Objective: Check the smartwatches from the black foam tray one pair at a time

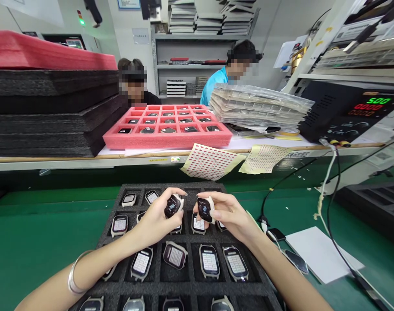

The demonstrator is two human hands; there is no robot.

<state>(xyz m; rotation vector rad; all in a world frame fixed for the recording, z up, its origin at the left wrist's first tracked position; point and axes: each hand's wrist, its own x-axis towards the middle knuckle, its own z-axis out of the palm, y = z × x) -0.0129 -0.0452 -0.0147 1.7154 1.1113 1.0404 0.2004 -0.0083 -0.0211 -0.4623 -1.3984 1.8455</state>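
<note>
My left hand is closed around a smartwatch case whose dark screen is lit with a small picture. A second smartwatch case, also lit, is pinched in my right hand. Both are strapless and held side by side, apart from each other, above a black foam tray. Several more watch cases lie in the tray's square compartments, many with white grid-like screens; one case sits tilted in its compartment. My forearms and hands hide some of the compartments.
On the shelf ahead, a pink foam tray holds several watch parts. Black foam trays are stacked left; clear plastic trays and a power supply stand right. Cables hang near white paper. Two people are behind the shelf.
</note>
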